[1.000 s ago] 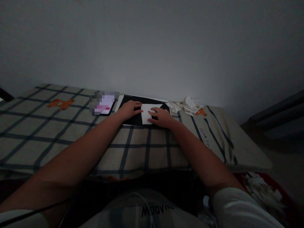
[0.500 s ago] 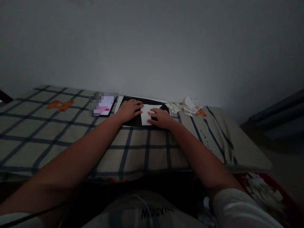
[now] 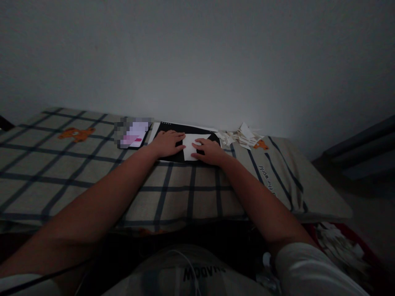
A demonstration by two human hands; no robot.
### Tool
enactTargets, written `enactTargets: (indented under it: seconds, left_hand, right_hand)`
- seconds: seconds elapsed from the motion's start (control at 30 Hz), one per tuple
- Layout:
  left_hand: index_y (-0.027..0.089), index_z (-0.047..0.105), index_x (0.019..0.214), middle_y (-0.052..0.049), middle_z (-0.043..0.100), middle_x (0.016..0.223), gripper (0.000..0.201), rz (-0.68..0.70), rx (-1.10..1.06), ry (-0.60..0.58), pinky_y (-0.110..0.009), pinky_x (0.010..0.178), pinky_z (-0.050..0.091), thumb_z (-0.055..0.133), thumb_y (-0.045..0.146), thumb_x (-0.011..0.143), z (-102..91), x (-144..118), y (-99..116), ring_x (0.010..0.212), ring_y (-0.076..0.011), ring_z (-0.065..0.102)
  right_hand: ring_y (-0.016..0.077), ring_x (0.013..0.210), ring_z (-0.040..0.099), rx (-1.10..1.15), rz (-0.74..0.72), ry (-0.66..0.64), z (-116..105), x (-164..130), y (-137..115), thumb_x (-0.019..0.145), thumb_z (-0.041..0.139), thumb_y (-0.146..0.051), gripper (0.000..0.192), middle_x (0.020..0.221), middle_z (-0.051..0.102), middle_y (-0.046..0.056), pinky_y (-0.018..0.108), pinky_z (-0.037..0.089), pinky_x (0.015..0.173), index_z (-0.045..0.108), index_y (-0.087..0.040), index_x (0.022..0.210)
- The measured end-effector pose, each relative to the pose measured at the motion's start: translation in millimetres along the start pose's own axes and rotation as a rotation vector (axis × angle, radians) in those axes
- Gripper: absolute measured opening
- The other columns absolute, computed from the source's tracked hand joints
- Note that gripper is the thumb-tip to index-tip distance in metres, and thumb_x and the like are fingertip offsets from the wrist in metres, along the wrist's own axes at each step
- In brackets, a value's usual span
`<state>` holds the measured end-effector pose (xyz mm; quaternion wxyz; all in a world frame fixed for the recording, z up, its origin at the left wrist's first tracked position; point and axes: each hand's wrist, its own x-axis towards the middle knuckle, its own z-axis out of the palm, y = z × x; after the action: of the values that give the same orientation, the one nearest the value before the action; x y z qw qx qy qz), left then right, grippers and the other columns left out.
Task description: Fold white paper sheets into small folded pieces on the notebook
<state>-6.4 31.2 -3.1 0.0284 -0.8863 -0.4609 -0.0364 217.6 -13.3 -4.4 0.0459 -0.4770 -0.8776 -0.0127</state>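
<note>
A small white sheet of paper (image 3: 189,149) lies flat on a black sheet (image 3: 173,128) with a row of small holes along its far edge. My left hand (image 3: 168,144) rests on the black sheet, its fingers stretched out, thumb and fingertips at the paper's left edge. On the paper's right part lies my right hand (image 3: 210,151), fingers spread and pointing left. Part of the white paper is hidden under the right hand. White sheet edges show from beneath the black sheet at its left and far sides.
Left of the black sheet lies a phone (image 3: 135,135) with a lit screen, partly blurred out. A pile of white paper pieces (image 3: 243,136) is at the right. A checked cloth (image 3: 145,197) covers the table, against a grey wall (image 3: 197,61). More paper scraps (image 3: 342,246) lie low at the right.
My left hand has shifted slightly left, with its fingers a little flatter. The right hand and the paper stay almost in place; the view has tilted slightly.
</note>
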Motion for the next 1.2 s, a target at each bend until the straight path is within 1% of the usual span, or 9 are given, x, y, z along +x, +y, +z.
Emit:
enactTargets:
  seconds: [0.17, 0.37, 0.47, 0.63, 0.73, 0.87, 1.03, 1.1, 1.2]
  left_hand:
    - [0.028, 0.025, 0.152, -0.004, 0.023, 0.159, 0.077, 0.051, -0.054, -0.112, -0.051, 0.108, 0.022, 0.039, 0.066, 0.087, -1.1, -1, -10, 0.14, -0.0336, 0.027]
    - [0.026, 0.019, 0.154, -0.007, 0.016, 0.16, 0.095, 0.05, -0.067, -0.161, -0.053, 0.11, 0.018, 0.046, 0.075, 0.078, -3.0, -4, -8, 0.143, -0.0371, 0.02]
    - [0.023, 0.018, 0.154, -0.009, 0.015, 0.16, 0.099, 0.062, -0.066, -0.16, -0.052, 0.11, 0.017, 0.047, 0.077, 0.075, -2.0, -6, -7, 0.143, -0.0369, 0.019]
    - [0.024, 0.023, 0.153, -0.008, 0.022, 0.159, 0.092, 0.115, -0.067, -0.111, -0.049, 0.109, 0.02, 0.044, 0.074, 0.079, -2.5, -11, -5, 0.143, -0.0326, 0.022]
    - [0.024, 0.024, 0.153, -0.007, 0.025, 0.158, 0.087, 0.137, -0.072, -0.121, -0.048, 0.108, 0.021, 0.041, 0.072, 0.082, -5.2, -14, -1, 0.142, -0.031, 0.025]
    - [0.025, 0.018, 0.154, -0.007, 0.02, 0.16, 0.094, 0.117, -0.088, -0.175, -0.049, 0.11, 0.019, 0.042, 0.076, 0.079, -6.7, -14, 2, 0.143, -0.0329, 0.023]
    - [0.027, 0.012, 0.155, -0.009, 0.016, 0.16, 0.104, 0.113, -0.091, -0.193, -0.048, 0.11, 0.017, 0.048, 0.08, 0.072, -6.6, -14, 4, 0.144, -0.0344, 0.02]
    - [0.027, 0.014, 0.154, -0.008, 0.017, 0.16, 0.098, 0.104, -0.1, -0.191, -0.048, 0.11, 0.017, 0.045, 0.078, 0.076, -7.2, -14, 5, 0.144, -0.0333, 0.021]
    - [0.029, 0.025, 0.152, -0.007, 0.024, 0.158, 0.077, 0.08, -0.118, -0.144, -0.046, 0.109, 0.019, 0.034, 0.07, 0.088, -6.9, -15, 7, 0.143, -0.0301, 0.026]
  right_hand:
    - [0.0289, 0.134, 0.04, 0.004, -0.001, 0.0, 0, -1, 1, 0.094, 0.039, -0.055, 0.058, 0.15, 0.042, 0.011, 0.048, 0.039, 0.102, 0.047, -0.022, 0.141]
    - [0.0285, 0.134, 0.04, 0.006, 0.006, -0.006, -1, -1, 0, 0.094, 0.041, -0.055, 0.057, 0.149, 0.042, 0.012, 0.048, 0.038, 0.103, 0.049, -0.022, 0.14]
    - [0.028, 0.134, 0.041, 0.005, 0.001, -0.012, -2, -1, 0, 0.094, 0.041, -0.055, 0.057, 0.149, 0.043, 0.012, 0.047, 0.038, 0.103, 0.049, -0.022, 0.14]
    - [0.0275, 0.135, 0.04, 0.009, 0.01, -0.021, -2, -1, 0, 0.094, 0.04, -0.055, 0.057, 0.149, 0.042, 0.011, 0.047, 0.038, 0.103, 0.048, -0.023, 0.14]
    - [0.0276, 0.135, 0.04, 0.012, 0.004, -0.013, -2, -1, 0, 0.094, 0.041, -0.054, 0.056, 0.149, 0.042, 0.011, 0.047, 0.038, 0.103, 0.049, -0.022, 0.14]
    - [0.028, 0.134, 0.041, 0.009, 0.003, -0.007, -1, -1, -1, 0.094, 0.041, -0.054, 0.057, 0.148, 0.043, 0.012, 0.047, 0.038, 0.103, 0.049, -0.022, 0.14]
    - [0.0285, 0.134, 0.041, 0.016, 0.001, 0.001, -1, -2, 0, 0.094, 0.041, -0.056, 0.058, 0.149, 0.043, 0.011, 0.048, 0.038, 0.103, 0.049, -0.023, 0.14]
    - [0.0285, 0.134, 0.04, 0.015, 0.004, -0.001, -2, -2, -1, 0.094, 0.041, -0.055, 0.057, 0.149, 0.043, 0.011, 0.048, 0.038, 0.103, 0.048, -0.023, 0.14]
    - [0.0281, 0.134, 0.04, 0.016, 0.005, -0.003, -3, -3, -2, 0.095, 0.039, -0.054, 0.055, 0.149, 0.042, 0.011, 0.049, 0.038, 0.102, 0.05, -0.024, 0.139]
